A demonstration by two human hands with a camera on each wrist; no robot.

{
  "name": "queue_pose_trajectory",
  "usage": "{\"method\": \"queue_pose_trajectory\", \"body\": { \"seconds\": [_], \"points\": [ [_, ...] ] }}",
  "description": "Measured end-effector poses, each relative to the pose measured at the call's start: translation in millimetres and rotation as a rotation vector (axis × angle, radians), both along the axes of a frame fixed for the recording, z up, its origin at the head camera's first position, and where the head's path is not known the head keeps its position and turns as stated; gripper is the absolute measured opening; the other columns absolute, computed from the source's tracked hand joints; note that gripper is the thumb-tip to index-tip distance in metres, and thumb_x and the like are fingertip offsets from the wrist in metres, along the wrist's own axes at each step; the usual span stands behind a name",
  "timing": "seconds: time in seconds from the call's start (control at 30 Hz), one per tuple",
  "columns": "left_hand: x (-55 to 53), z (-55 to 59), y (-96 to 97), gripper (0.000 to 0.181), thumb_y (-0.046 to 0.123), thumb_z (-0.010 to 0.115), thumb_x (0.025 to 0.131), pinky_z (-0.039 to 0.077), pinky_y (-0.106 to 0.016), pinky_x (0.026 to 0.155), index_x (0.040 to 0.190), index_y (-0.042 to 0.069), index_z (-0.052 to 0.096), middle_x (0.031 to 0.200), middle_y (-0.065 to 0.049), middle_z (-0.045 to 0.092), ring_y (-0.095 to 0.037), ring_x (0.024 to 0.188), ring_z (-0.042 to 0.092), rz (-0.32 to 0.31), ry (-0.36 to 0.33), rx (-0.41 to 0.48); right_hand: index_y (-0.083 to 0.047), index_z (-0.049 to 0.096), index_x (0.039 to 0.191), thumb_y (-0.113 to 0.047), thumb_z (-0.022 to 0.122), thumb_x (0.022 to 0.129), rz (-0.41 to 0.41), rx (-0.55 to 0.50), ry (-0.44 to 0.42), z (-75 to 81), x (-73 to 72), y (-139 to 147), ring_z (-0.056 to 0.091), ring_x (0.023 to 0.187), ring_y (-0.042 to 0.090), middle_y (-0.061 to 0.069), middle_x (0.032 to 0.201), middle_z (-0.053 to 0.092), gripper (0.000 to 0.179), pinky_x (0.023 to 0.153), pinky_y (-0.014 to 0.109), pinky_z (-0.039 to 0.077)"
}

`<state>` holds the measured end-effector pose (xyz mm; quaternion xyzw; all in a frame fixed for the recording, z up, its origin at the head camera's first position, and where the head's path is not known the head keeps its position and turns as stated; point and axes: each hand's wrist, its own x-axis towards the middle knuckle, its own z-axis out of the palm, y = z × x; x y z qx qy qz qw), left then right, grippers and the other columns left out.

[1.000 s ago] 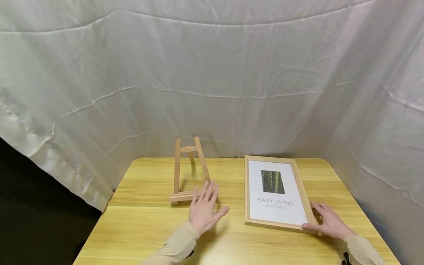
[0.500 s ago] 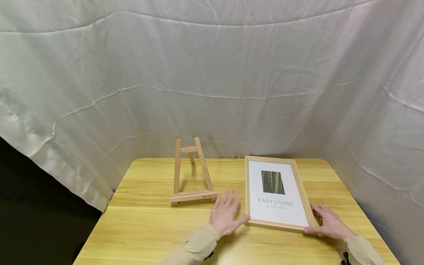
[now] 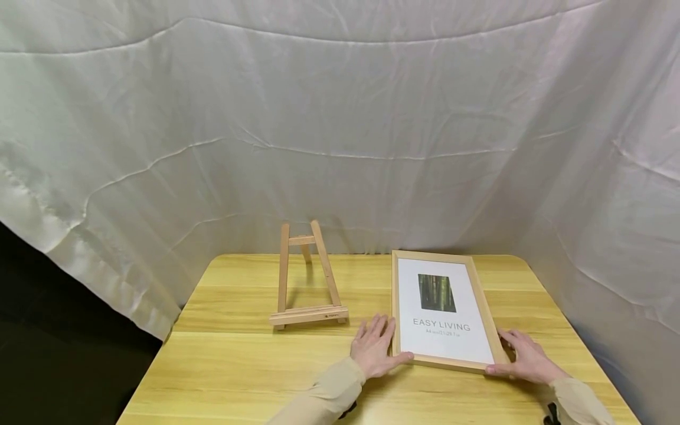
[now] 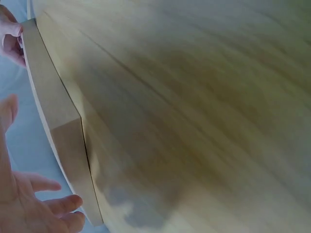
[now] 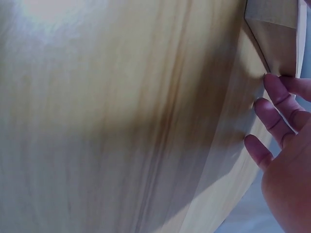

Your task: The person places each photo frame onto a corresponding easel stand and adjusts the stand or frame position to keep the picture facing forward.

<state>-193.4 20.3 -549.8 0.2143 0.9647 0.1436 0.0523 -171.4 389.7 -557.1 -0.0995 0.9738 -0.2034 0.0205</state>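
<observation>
A light wood picture frame (image 3: 446,310) lies face up on the right half of the table, its white insert printed "EASY LIVING" over a small forest picture. My left hand (image 3: 374,348) is at its near left corner, fingers fairly straight along the left side and thumb over the front edge. In the left wrist view the fingers (image 4: 65,206) come right up to the side of the frame. My right hand (image 3: 526,357) holds the near right corner, thumb at the front edge and fingers bent along the right side. Its fingertips (image 5: 274,85) show low beside the corner in the right wrist view.
A small wooden easel (image 3: 308,314) with a front ledge stands left of the frame, toward the back of the yellow wood-grain table (image 3: 228,366). Pale grey curtain (image 3: 340,118) hangs behind and at the sides. A dark area lies beyond the left table edge.
My left hand has moved right and nearer, from in front of the easel to the frame's near left corner. My right hand, the frame and the easel have stayed put.
</observation>
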Motion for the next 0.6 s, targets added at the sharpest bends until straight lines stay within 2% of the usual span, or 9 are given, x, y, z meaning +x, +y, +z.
{"method": "queue_pose_trajectory", "body": {
  "seconds": [0.37,0.47,0.6],
  "points": [
    [-7.5,-14.7,4.8,0.106,0.076,0.058,0.084,0.026,-0.048,0.128,0.156,0.003,0.033,0.165,-0.013,0.031,-0.027,0.155,0.027,0.007,-0.031,0.068,0.015,0.051,0.136,-0.045,0.089,0.07,0.003,0.004,0.002,-0.7,-0.6,0,0.06,0.108,0.04,0.023,0.12,0.062,0.097,0.083,0.057,0.051],
    [-9.0,-15.5,4.3,0.104,0.073,0.061,0.084,0.027,-0.049,0.128,0.155,0.001,0.035,0.165,-0.015,0.032,-0.029,0.155,0.027,-0.008,-0.041,0.08,0.014,0.051,0.136,-0.045,0.089,0.07,0.004,0.005,0.003,-1.2,-0.7,1,0.06,0.108,0.039,0.022,0.12,0.062,0.097,0.083,0.056,0.051],
    [-10.3,-13.5,3.7,0.104,0.066,0.067,0.084,0.025,-0.049,0.128,0.154,-0.003,0.034,0.165,-0.019,0.029,-0.033,0.155,0.024,-0.022,-0.094,0.141,0.013,0.051,0.137,-0.044,0.089,0.07,0.009,-0.006,-0.001,-1.3,-0.5,0,0.059,0.107,0.038,0.02,0.12,0.062,0.095,0.082,0.053,0.05]
  ]
}}
